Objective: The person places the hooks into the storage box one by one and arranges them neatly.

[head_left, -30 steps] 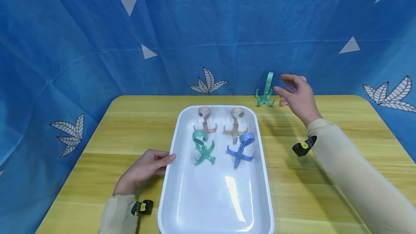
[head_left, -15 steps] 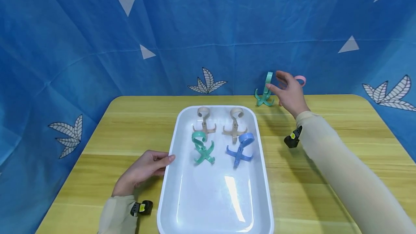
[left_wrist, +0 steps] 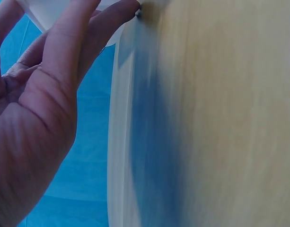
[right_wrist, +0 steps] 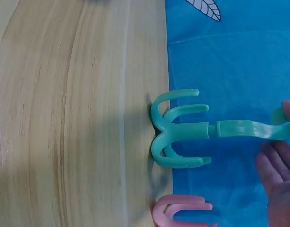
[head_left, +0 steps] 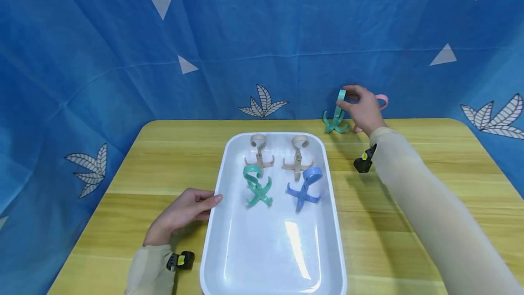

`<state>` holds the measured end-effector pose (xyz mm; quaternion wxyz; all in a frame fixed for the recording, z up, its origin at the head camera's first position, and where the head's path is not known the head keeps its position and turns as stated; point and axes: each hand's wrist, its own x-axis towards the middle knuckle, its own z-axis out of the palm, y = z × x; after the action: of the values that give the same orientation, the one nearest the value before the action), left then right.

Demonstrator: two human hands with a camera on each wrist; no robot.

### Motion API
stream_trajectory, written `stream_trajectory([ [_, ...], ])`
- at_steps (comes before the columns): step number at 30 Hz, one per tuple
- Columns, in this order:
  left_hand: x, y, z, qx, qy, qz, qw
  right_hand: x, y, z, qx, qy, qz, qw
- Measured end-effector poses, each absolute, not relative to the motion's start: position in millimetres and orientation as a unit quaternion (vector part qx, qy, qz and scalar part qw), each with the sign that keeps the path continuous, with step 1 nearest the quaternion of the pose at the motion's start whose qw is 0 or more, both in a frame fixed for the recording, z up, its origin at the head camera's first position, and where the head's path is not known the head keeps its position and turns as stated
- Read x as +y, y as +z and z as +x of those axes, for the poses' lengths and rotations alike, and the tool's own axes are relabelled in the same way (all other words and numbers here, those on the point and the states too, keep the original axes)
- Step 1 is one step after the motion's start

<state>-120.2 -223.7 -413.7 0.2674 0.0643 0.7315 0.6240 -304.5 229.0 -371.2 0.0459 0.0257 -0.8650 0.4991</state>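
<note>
At the table's back edge stands a green multi-prong hook [head_left: 335,122] with a curved top. My right hand [head_left: 365,109] pinches its upper stem; in the right wrist view the fingers [right_wrist: 282,165] are at the curled end, partly cut off by the frame. Its prongs rest on the wood. My left hand [head_left: 184,213] grips the left rim of a white tray [head_left: 245,258], thumb over the edge. In the tray stand two beige hooks [head_left: 259,160] [head_left: 297,165], a green hook [head_left: 259,191] and a blue hook [head_left: 303,195].
A pink hook [head_left: 382,99] stands just right of the green one, partly behind my right hand; its prongs [right_wrist: 182,208] show in the right wrist view. A blue patterned cloth [head_left: 229,22] hangs behind the wooden table [head_left: 176,149].
My right hand has moved left from beside the pink hook to the green hook and closed its fingers on the stem. The left hand and the tray have stayed in place.
</note>
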Motion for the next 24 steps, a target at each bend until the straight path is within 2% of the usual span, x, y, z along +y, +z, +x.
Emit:
stream_trajectory([
  [10, -224.2, -413.8, -121.0, 0.731, 0.623, 0.066, 0.271, 232.8, -370.2, -297.1, -0.853, 0.519, 0.018, 0.053],
  [18, -224.6, -414.2, -120.8, 0.728, 0.627, 0.067, 0.27, 233.4, -358.5, -277.0, -0.821, 0.57, 0.028, 0.03],
  [24, -224.9, -414.8, -121.0, 0.728, 0.626, 0.068, 0.269, 235.7, -342.6, -254.3, -0.843, 0.531, 0.06, 0.065],
])
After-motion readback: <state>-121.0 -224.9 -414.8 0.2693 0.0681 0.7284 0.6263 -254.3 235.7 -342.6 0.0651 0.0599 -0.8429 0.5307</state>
